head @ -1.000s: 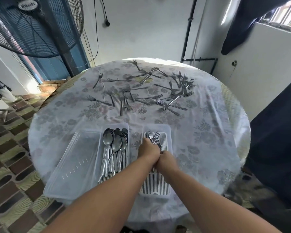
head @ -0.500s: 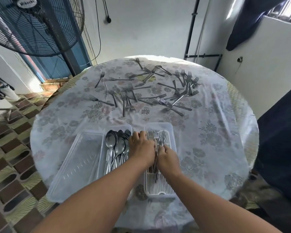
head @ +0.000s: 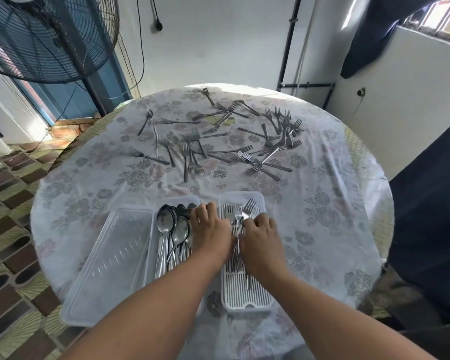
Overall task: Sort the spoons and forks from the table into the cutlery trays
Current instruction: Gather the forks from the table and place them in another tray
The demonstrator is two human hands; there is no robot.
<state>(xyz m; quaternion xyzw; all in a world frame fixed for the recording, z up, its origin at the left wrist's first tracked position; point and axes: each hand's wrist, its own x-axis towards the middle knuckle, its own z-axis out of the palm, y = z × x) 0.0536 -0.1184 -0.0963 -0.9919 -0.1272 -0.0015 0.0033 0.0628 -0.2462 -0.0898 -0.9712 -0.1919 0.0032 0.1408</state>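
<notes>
Spoons point(head: 176, 229) fill our middle tray point(head: 151, 258); our right hand point(head: 260, 242) pinches a fork point(head: 246, 211) over the fork tray point(head: 247, 300), left hand point(head: 211, 229) relaxed; many forks point(head: 218, 141) remain on the table point(head: 335, 216).

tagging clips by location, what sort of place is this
Probably a plain room or covered porch of a home, not a commercial kitchen: a round table in a floral plastic cloth, a big black pedestal fan, patterned brown-and-green floor tiles, and scattered steel forks.
</notes>
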